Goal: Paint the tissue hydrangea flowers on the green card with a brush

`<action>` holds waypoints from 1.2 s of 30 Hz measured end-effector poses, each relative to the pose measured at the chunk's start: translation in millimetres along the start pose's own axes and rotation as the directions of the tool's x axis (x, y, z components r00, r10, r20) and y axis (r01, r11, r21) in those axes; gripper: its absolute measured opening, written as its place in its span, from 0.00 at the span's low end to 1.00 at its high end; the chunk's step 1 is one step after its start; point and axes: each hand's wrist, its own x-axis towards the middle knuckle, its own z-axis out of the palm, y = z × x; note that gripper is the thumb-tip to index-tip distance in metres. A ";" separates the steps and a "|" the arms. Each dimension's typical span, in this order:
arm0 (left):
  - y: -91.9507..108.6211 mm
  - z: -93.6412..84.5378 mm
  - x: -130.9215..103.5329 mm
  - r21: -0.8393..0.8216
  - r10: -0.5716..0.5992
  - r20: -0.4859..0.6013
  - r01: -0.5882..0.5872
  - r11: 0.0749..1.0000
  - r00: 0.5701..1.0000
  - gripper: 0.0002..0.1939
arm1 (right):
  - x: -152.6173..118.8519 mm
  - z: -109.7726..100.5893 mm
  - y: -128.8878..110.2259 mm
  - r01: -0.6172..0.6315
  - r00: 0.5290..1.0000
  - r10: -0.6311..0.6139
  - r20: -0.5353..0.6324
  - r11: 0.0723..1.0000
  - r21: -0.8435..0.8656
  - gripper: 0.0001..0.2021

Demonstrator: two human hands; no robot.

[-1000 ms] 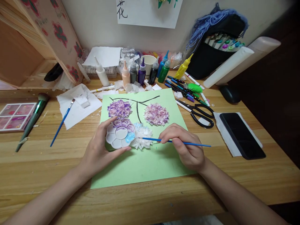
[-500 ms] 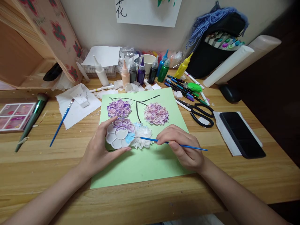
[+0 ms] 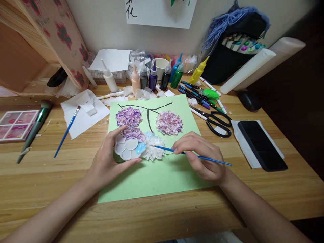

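Note:
My left hand (image 3: 107,158) grips a white flower-shaped paint palette (image 3: 124,152) by its left side, thumb below and fingers above. Light blue paint (image 3: 140,147) and purple smears show in its wells. In my right hand (image 3: 202,155) is a thin blue paintbrush (image 3: 167,149), its tip just right of the blue well, over a white crumpled-paper flower (image 3: 155,148) with some light blue at its top. Under these lies a green sheet (image 3: 152,184) with drawn black branches. Two purple-and-pink paper flowers, one left (image 3: 129,116) and one right (image 3: 169,122), sit higher on it.
Paint bottles (image 3: 153,79) and a paper cup (image 3: 161,69) stand along the wall. Right of the sheet lie pens (image 3: 196,96), black-handled scissors (image 3: 219,123) and a phone (image 3: 262,145). Leftward are another blue brush (image 3: 66,133) on a paper napkin (image 3: 86,114) and a large makeup brush (image 3: 35,131).
My right hand has drawn the paintbrush a little to the right, so its tip has left the blue paint well. My left hand and the palette look unmoved.

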 end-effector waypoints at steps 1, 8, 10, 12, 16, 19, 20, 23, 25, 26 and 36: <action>0.2 -0.2 0.2 -0.002 0.001 -0.001 -0.001 1.000 1.000 0.45 | -0.3 -0.9 0.1 -0.003 1.000 0.003 -0.009 1.000 0.003 0.11; 0.6 0.0 0.2 0.021 -0.037 -0.012 0.038 0.999 0.999 0.44 | -5.1 -12.2 9.9 -0.225 0.939 0.249 -0.237 0.966 0.126 0.11; 0.0 0.3 0.4 0.028 -0.053 -0.017 0.053 0.998 0.998 0.44 | -4.4 -19.6 16.4 -0.313 0.898 0.350 -0.268 0.934 0.171 0.10; -0.6 0.5 0.8 0.030 -0.061 -0.024 0.061 0.998 0.998 0.44 | -3.2 -27.9 23.9 -0.394 0.871 0.437 -0.225 0.895 0.209 0.09; -1.2 0.5 1.8 0.025 -0.072 -0.022 0.073 0.997 0.997 0.44 | -2.9 -39.4 37.9 -0.456 0.846 0.514 -0.143 0.835 0.307 0.10; -1.5 0.5 1.5 0.011 -0.087 -0.009 0.087 0.996 0.996 0.43 | -3.9 -40.5 43.5 -0.456 0.845 0.521 -0.126 0.822 0.341 0.10; -1.6 0.5 1.4 0.008 -0.092 -0.005 0.092 0.996 0.996 0.42 | -4.1 -39.8 44.1 -0.456 0.846 0.519 -0.121 0.823 0.340 0.10; -1.8 0.3 1.5 0.011 -0.091 -0.001 0.091 0.996 0.996 0.42 | -3.8 -36.2 43.4 -0.455 0.854 0.510 -0.105 0.830 0.324 0.11; -1.5 0.1 2.2 0.022 -0.079 -0.012 0.079 0.997 0.997 0.43 | -3.7 -33.6 42.4 -0.457 0.857 0.508 -0.092 0.830 0.320 0.11; -1.3 0.0 2.5 0.029 -0.074 -0.016 0.074 0.997 0.997 0.43 | -3.8 -32.5 42.2 -0.458 0.857 0.507 -0.088 0.829 0.321 0.11; -2.4 1.2 1.6 0.012 -0.083 -0.009 0.083 0.996 0.996 0.44 | -5.3 -30.6 43.1 -0.468 0.853 0.516 -0.078 0.823 0.322 0.11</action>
